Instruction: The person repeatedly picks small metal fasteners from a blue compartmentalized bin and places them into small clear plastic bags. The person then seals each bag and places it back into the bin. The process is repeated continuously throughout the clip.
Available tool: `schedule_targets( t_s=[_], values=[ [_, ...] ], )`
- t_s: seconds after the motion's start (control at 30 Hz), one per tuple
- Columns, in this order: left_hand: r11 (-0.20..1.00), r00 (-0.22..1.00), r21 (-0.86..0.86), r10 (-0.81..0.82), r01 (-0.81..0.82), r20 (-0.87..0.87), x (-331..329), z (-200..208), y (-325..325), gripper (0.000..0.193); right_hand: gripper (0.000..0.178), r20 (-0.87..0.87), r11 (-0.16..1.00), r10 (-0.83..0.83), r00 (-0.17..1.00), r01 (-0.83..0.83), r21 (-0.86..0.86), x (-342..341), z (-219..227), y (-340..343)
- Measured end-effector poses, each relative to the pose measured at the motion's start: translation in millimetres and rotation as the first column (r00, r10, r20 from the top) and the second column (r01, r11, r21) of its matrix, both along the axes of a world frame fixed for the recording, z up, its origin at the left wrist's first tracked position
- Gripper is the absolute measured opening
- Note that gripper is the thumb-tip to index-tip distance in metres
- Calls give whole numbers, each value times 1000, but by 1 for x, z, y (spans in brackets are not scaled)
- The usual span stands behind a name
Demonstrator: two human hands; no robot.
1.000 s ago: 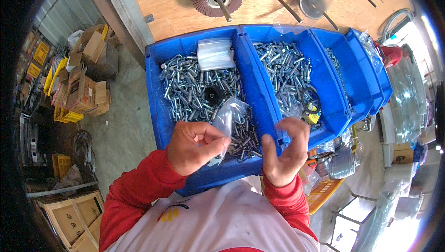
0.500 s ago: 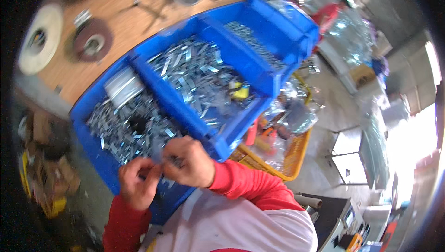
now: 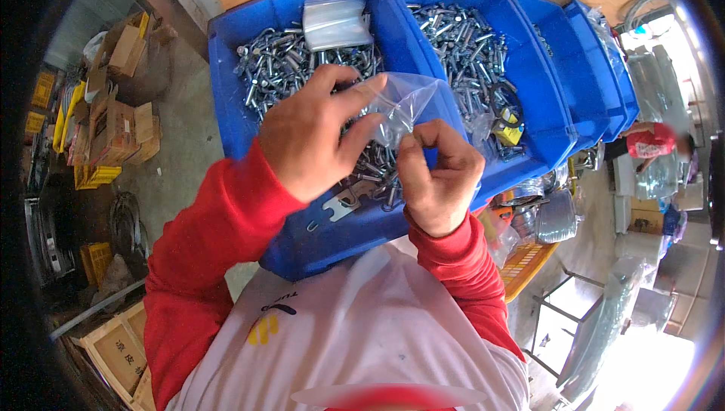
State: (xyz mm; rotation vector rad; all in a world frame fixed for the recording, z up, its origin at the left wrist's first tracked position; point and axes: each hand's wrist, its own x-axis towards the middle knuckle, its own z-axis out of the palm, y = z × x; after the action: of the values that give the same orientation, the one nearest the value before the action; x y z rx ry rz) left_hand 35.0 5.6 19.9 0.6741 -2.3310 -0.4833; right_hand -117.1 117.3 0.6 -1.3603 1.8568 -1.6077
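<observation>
A small clear plastic bag (image 3: 417, 101) is stretched between my hands above the blue parts bin (image 3: 283, 260). My right hand (image 3: 442, 177) pinches the bag's lower edge between thumb and curled fingers. My left hand (image 3: 313, 131) is at the bag's other side, thumb and forefinger spread apart, fingertips touching the plastic. Whether anything is inside the bag, I cannot tell. Below lie many loose metal bolts (image 3: 268, 63), and a stack of flat clear bags (image 3: 336, 24) rests on them. Flat notched metal pieces (image 3: 340, 203) lie near the bin's front.
Further blue bins stand to the right, one with metal pins (image 3: 464, 41) and a yellow-and-black item (image 3: 507, 128). A yellow crate (image 3: 529, 264) with plastic-wrapped goods sits below them. Cardboard boxes (image 3: 117, 131) stand at left. A person in red (image 3: 651, 141) is at far right.
My view has swung, so the bins now appear farther right. My hands have moved apart, with the clear bag now spread between them; the left fingers have spread.
</observation>
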Motion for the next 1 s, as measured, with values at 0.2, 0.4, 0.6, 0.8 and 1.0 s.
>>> schedule_targets(
  t_s=[0.2,0.4,0.6,0.8,1.0],
  values=[
    [986,965,78,-128,149,-230,4,-28,-38,38,12,-11,958,235,972,-230,174,-3,-18,-6],
    [998,1000,58,-20,21,-23,31,-40,-58,38,32,-543,699,611,576,-69,712,8,-77,-12],
    [987,995,129,-86,92,-57,38,-54,-59,35,31,-500,567,672,546,54,822,23,-109,-7],
    [977,991,175,-116,125,-59,40,-55,-58,33,24,-414,613,626,660,-88,786,25,-102,7],
    [970,982,167,-161,175,-95,39,-54,-61,32,22,101,653,434,895,-390,649,5,-58,33]
  ],
)
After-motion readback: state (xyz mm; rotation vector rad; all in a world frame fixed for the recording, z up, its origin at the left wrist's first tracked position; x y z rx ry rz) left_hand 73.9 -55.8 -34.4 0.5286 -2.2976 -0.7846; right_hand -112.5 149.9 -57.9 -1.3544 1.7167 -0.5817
